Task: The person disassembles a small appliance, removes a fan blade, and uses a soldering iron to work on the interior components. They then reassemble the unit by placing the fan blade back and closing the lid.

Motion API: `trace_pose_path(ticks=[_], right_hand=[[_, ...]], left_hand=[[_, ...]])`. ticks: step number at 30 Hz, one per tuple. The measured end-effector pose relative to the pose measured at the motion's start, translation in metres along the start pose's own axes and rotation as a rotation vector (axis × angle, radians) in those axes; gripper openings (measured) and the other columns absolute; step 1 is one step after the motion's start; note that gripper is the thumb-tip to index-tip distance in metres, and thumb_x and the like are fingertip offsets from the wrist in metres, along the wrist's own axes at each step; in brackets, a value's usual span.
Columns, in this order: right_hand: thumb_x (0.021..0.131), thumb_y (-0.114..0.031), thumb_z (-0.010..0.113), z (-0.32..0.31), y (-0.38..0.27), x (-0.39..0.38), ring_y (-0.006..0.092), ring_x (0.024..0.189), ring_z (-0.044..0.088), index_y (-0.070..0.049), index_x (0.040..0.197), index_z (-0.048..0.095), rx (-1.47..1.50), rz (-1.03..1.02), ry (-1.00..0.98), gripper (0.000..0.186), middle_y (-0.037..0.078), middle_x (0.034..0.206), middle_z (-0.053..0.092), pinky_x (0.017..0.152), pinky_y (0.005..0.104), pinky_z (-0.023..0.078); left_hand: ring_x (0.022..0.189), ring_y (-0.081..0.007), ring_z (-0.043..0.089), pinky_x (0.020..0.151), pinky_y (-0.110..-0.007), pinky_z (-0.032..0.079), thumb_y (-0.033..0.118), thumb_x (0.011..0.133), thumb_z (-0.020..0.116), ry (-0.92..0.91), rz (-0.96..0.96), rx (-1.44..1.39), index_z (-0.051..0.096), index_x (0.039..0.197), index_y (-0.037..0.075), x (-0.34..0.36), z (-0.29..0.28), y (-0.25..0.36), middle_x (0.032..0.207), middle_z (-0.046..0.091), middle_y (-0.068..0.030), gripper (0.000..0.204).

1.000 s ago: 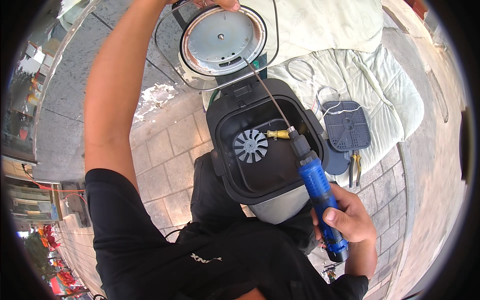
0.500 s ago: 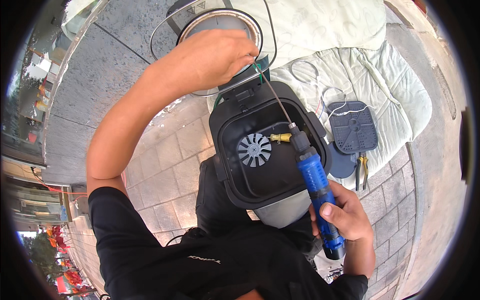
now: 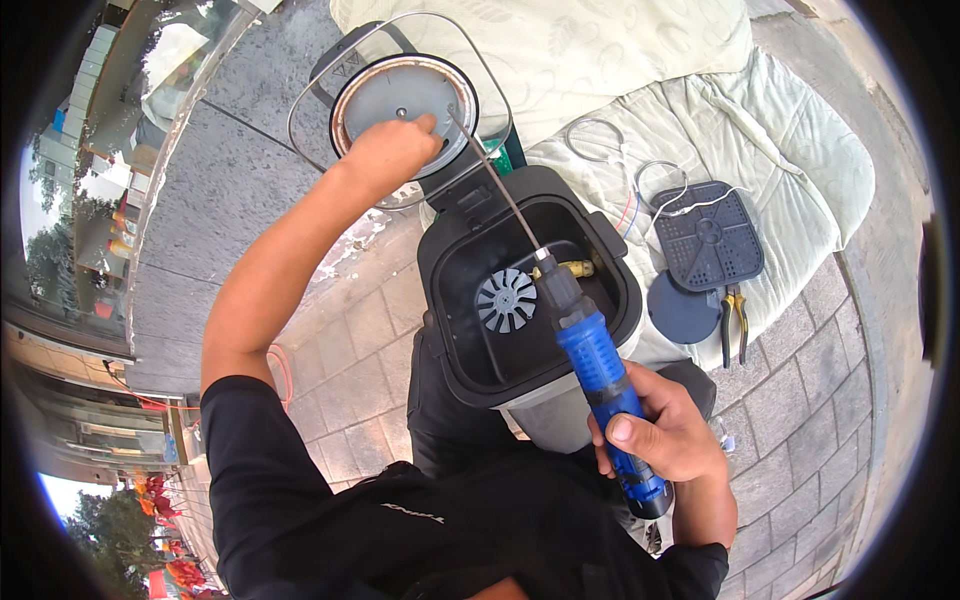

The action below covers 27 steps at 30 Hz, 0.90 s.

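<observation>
Your right hand is wrapped tight round the blue plastic electric screwdriver, whose long thin bit slants up over the open black plastic appliance housing resting on your lap, just beside its grey fan wheel. Your left hand reaches out with fingers curled, fingertips touching the round grey metal plate lying on the paving. Yellow-handled pliers lie on the pale cushion.
</observation>
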State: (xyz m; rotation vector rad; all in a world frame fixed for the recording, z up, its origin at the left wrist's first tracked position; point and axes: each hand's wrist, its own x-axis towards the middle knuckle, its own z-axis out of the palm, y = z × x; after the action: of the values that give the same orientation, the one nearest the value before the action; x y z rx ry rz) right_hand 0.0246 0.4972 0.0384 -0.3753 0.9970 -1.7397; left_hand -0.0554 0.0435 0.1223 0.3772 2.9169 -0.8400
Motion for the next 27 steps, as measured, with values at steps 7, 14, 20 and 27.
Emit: trace_pose_path(ticks=[7,14,20,27], right_hand=[[0.095,-0.034,0.08,-0.006,0.003,-0.007,0.0228,0.065,0.07,0.007,0.145,0.049,0.001,-0.029,0.031,0.072,0.013,0.09,0.066,0.059,0.0348,0.057],[0.094,-0.035,0.08,-0.006,0.008,-0.009,0.0224,0.065,0.07,0.007,0.15,0.046,0.012,-0.05,0.041,0.078,0.013,0.088,0.066,0.058,0.0348,0.057],[0.092,-0.037,0.082,-0.006,0.009,-0.008,0.0222,0.064,0.07,0.006,0.15,0.046,0.018,-0.018,0.069,0.08,0.013,0.087,0.066,0.057,0.0348,0.057],[0.091,-0.039,0.083,-0.006,0.013,-0.007,0.0224,0.062,0.07,0.006,0.15,0.046,0.031,-0.013,0.092,0.083,0.012,0.087,0.067,0.056,0.0345,0.057]], left_hand=[[0.087,-0.0361,0.074,0.076,-0.048,0.06,0.003,0.088,0.06,-0.039,0.14,0.018,0.071,0.096,0.003,0.0,-0.012,-0.007,0.102,0.064,-0.0132,0.013],[0.091,-0.0315,0.074,0.073,-0.045,0.059,0.005,0.089,0.061,-0.133,0.331,0.057,0.064,0.095,0.005,0.011,-0.022,-0.018,0.099,0.062,-0.0095,0.006],[0.084,-0.0331,0.074,0.07,-0.047,0.059,0.008,0.092,0.061,-0.149,0.323,0.093,0.063,0.1,0.006,0.016,-0.017,-0.024,0.101,0.064,-0.0095,0.009],[0.078,-0.0338,0.074,0.069,-0.047,0.059,0.01,0.093,0.062,-0.104,0.324,0.08,0.066,0.101,0.006,0.009,-0.006,-0.03,0.102,0.065,-0.0109,0.01]])
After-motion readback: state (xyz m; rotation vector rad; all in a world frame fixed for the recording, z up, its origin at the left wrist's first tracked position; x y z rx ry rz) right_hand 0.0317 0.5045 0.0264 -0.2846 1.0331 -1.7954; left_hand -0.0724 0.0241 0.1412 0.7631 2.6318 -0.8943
